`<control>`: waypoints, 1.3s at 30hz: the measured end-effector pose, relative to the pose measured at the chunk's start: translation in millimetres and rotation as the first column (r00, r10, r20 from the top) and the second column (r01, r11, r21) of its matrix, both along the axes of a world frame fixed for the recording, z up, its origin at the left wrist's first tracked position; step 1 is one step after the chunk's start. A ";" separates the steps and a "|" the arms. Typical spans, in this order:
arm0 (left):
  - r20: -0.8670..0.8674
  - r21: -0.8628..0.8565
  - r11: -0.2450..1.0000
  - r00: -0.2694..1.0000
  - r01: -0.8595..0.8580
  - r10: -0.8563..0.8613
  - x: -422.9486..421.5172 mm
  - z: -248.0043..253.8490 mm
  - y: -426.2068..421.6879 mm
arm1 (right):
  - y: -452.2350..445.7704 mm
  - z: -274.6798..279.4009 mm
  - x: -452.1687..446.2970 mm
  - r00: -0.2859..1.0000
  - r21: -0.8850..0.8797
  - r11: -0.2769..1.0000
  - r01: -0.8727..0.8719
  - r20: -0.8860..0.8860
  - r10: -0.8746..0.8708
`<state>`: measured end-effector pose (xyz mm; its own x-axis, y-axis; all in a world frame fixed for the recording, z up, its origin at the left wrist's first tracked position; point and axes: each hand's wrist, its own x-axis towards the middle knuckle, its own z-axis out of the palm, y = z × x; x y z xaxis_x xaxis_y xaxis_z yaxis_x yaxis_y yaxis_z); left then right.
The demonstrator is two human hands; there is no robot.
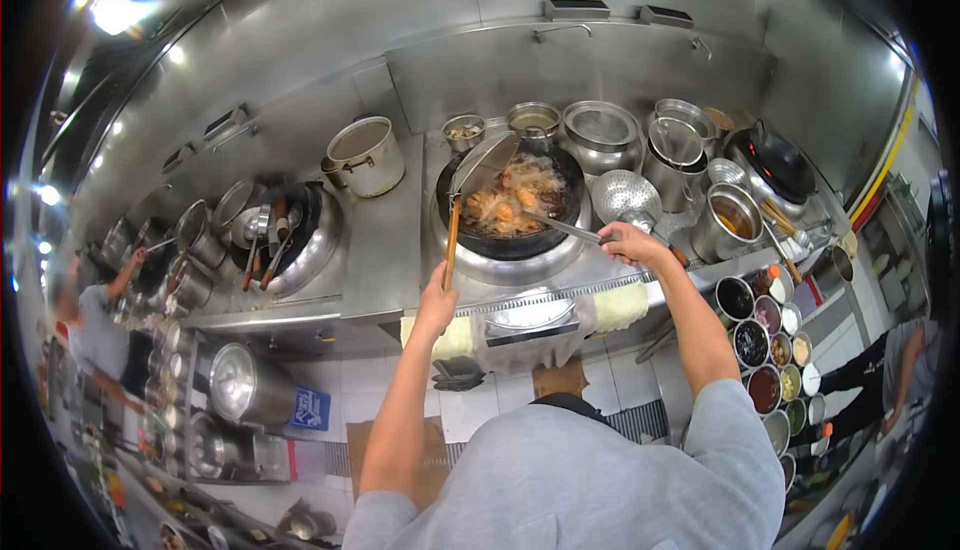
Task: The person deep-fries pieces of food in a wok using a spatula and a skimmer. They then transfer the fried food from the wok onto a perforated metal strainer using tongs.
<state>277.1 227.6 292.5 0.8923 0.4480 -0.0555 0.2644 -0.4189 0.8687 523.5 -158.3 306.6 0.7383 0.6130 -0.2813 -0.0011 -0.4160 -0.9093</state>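
Observation:
My left hand (pixel 437 302) is wrapped round the wooden handle of a wide strainer (pixel 487 162). The strainer's head tilts over the left side of a black wok (pixel 452 228). Orange-brown pieces of food (pixel 505 212) bubble in oil inside the wok. From the right, my right hand (pixel 630 244) grips a long metal cooking utensil (pixel 572 229). Its far end reaches among the food, so I cannot see whether it is a ladle or a spatula. A perforated ladle (pixel 622 194) rests just right of the wok.
Metal pots and a bowl (pixel 464 132) line the back of the stove. A tall pot (pixel 366 156) stands left. Seasoning containers (pixel 764 390) crowd my right side. Another wok (pixel 290 230) holds utensils at left. People are at the far left (pixel 105 325) and far right (pixel 905 370).

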 end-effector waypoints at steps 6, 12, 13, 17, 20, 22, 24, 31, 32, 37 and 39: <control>0.117 0.071 0.997 0.993 0.014 -0.022 -12.5 -4.0 -0.9 | -4.6 -2.7 -14.2 0.966 0.002 0.998 0.070 0.251 -0.068; 0.147 0.154 0.987 0.989 -0.033 0.010 -26.3 8.9 8.4 | 6.3 -19.9 -53.5 0.913 -0.044 0.972 0.230 0.355 -0.200; 0.146 0.155 0.987 0.989 -0.037 0.014 -30.3 15.5 7.8 | 6.2 -26.5 -55.8 0.913 -0.038 0.962 0.269 0.330 -0.242; 0.143 0.058 0.998 0.989 -0.033 0.024 -37.6 16.4 7.0 | 4.4 -17.3 -72.6 0.790 -0.092 0.952 0.290 0.584 -0.184; 0.164 0.055 0.998 0.986 -0.028 0.018 -31.5 14.7 -1.7 | 19.2 6.7 -79.6 0.810 -0.194 0.935 0.298 0.569 -0.140; 0.174 0.061 0.998 0.985 -0.023 0.012 -23.6 12.8 -8.4 | 28.9 10.5 -78.9 0.819 -0.225 0.928 0.298 0.559 -0.128; 0.165 0.155 0.987 0.986 -0.046 0.020 -15.4 4.2 -14.2 | 36.2 12.7 -84.0 0.820 -0.239 0.918 0.318 0.556 -0.139; 0.120 -0.036 0.999 0.993 0.007 -0.003 0.9 -23.1 -30.0 | 52.9 48.6 -101.4 0.763 -0.332 0.866 0.373 0.640 -0.083; 0.093 -0.092 0.996 0.996 0.000 0.009 3.5 -26.0 -32.5 | 56.0 52.5 -99.9 0.742 -0.371 0.849 0.375 0.669 -0.035; 0.094 -0.053 0.999 0.996 0.002 0.003 -6.7 -3.6 -37.2 | 73.6 29.4 -76.3 0.709 -0.355 0.875 0.330 0.705 0.019; 0.098 -0.040 0.999 0.995 -0.001 0.005 -12.7 1.1 -32.7 | 75.0 35.9 -82.9 0.708 -0.342 0.886 0.314 0.706 0.022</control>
<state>264.4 194.9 293.5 0.8932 0.4495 0.0143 0.1781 -0.3827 0.9065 440.6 -83.3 342.5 0.8932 0.4283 0.1368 0.4436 -0.7904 -0.4225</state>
